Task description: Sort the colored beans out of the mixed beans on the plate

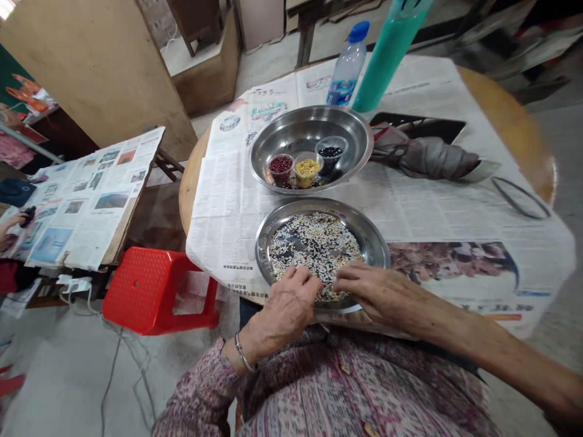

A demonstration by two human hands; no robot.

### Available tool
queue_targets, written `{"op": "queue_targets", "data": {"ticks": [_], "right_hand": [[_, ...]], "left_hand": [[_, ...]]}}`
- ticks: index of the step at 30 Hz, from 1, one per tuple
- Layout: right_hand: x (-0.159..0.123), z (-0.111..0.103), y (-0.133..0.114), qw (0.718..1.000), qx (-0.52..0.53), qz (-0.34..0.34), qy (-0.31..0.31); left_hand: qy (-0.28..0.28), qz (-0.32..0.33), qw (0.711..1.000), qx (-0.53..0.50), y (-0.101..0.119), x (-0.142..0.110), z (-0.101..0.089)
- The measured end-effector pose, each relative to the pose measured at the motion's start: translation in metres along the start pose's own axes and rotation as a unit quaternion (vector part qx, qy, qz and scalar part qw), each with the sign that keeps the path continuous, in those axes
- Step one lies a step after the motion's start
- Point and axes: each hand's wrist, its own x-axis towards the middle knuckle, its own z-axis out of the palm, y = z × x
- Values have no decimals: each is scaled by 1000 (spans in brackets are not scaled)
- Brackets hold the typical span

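- Clear plastic cups [331,162] are sitting in a steel basin [289,133], a bottle [346,70] standing behind.
- Nearer, a round shiny dish [379,241] is holding loose grains [319,233] — white, black, yellow.
- The left hand [294,297] and right hand [373,288] are curling over its near side, grains lying beneath; I can't tell whether either grip is pinching any.

Looks like workrm: newspaper-covered tbls [514,121], grey flr [68,379].

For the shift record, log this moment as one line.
Left hand: over mixed grains | Right hand: over mixed grains | Near dish: grains spread out | Far basin: three cups, contents red, yellow, black
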Motion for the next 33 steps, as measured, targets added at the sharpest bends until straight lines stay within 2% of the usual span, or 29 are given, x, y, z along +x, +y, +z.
{"op": "queue_targets", "data": {"ticks": [4, 8, 10, 14, 19, 23, 25, 28, 31, 33], "right_hand": [[0, 9, -1, 997, 3, 28, -68], [7, 25, 14, 999, -29, 22, -31], [14, 30, 21, 998, -63, 20, 6], [31, 27, 25, 993, -108, 30, 40], [39, 12, 24, 985, -101, 106, 91], [44, 5, 32, 970, -101, 155, 155], [51, 6, 37, 962, -134, 180, 156], [62, 12, 41, 957, -164, 203, 126], [69, 15, 43, 960, -117, 234, 104], [69, 15, 42, 960, -63, 250, 107]], "left_hand": [[-62, 4, 998, 21, -1, 1, 7], [-73, -15, 996, 41, -2, 13, 8], [-61, -38, 996, 54, -4, 22, 7], [9, -56, 996, 70, -13, 34, 7], [64, -64, 996, 22, -34, 42, -3], [132, -84, 987, 29, -44, 61, -11], [134, -109, 984, 41, -42, 74, -10], [104, -116, 987, 42, -36, 93, -4], [94, -107, 990, -7, -37, 106, 5], [118, -100, 986, -68, -44, 108, 10]]}}
